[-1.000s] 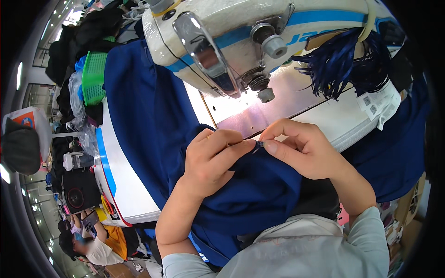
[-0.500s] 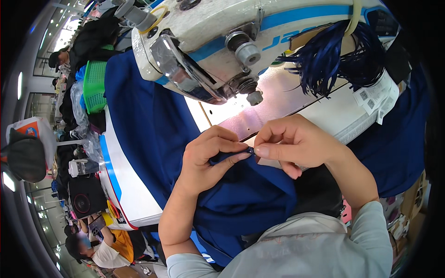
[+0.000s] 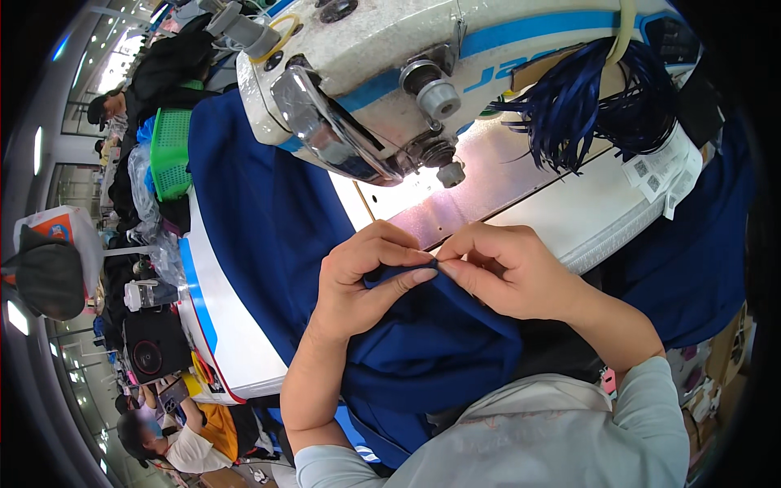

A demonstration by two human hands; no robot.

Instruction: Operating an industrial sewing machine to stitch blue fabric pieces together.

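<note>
Dark blue fabric [image 3: 431, 346] spreads over my lap and up onto the white sewing machine table. My left hand [image 3: 358, 281] pinches an edge of it between thumb and fingers. My right hand [image 3: 508, 272] pinches at the same edge, its fingertips meeting those of the left. What exactly lies between the right fingertips is too small to see clearly. Just beyond both hands is the sewing machine [image 3: 358, 73], white with a blue stripe. Its lamp lights the metal bed plate [image 3: 443, 215].
Dark blue strips [image 3: 569, 106] hang in a bundle on the machine's right, beside white paper labels [image 3: 663, 175]. More blue fabric [image 3: 691, 252] drapes at the right. A green basket [image 3: 171, 154] stands at the left table edge. Other people work farther left, one [image 3: 191, 447] in a white top.
My right hand has closed in on the fabric edge, and its fingers have drawn together into a pinch against my left fingertips. My left hand keeps its grip. The view has shifted slightly.
</note>
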